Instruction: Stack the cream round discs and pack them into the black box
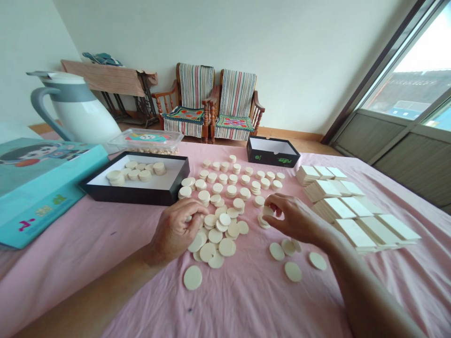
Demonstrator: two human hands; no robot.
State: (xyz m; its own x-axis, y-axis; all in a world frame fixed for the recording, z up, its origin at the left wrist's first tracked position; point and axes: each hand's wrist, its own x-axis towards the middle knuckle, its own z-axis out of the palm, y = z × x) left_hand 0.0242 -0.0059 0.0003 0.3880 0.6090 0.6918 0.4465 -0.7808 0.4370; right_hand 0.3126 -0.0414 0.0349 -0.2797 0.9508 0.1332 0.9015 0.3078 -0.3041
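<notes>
At the far left, at nine o'clock, a flat turquoise cardboard box (pixel 38 188) lies on the pink-clothed table (pixel 246 300), with a white plastic jug with a grey handle (pixel 75 110) behind it at ten o'clock. Next comes a shallow black tray with a white inside (pixel 137 195) holding a few stacks of cream round discs. The left hand (pixel 176 230) rests at the seven o'clock edge of a loose heap of cream round wooden discs (pixel 220 230), its fingers curled down onto the discs; whether they grip one I cannot tell. Small neat stacks of discs (pixel 232 180) stand at twelve o'clock. The right hand (pixel 296 218) has its fingers pinched on a single disc (pixel 268 211) just above a short stack (pixel 263 221). At three o'clock lie rows of pale rectangular wooden blocks (pixel 352 211), and a small black box (pixel 273 152) sits at one o'clock.
</notes>
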